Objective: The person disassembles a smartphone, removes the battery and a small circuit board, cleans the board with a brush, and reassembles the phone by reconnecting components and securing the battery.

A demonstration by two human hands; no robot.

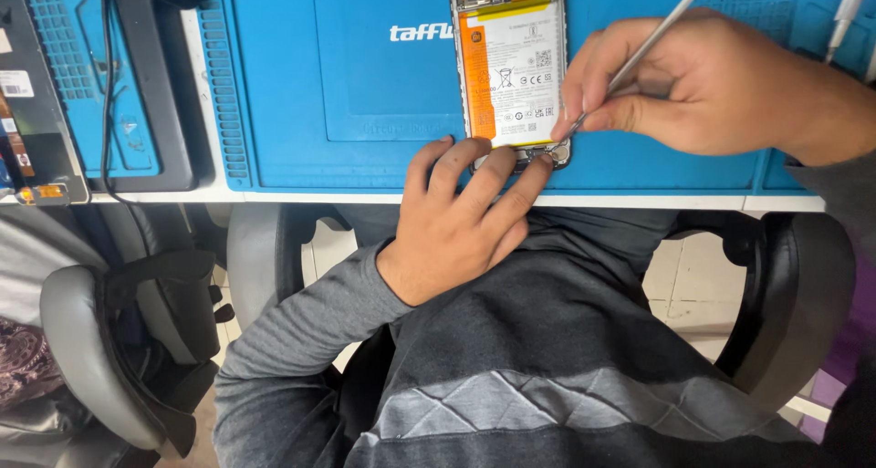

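An opened phone [509,67], back cover off and its white battery with an orange strip showing, lies flat on the blue work mat [319,112], close to the near table edge. Its long axis runs straight away from the person, bottom end nearest them. The left hand [461,222] presses its fingertips [497,158] on that bottom end, pinning it. The right hand [693,80] pinches a thin metal tool [652,35], whose tip meets the phone's lower right corner and whose shaft slants up to the right.
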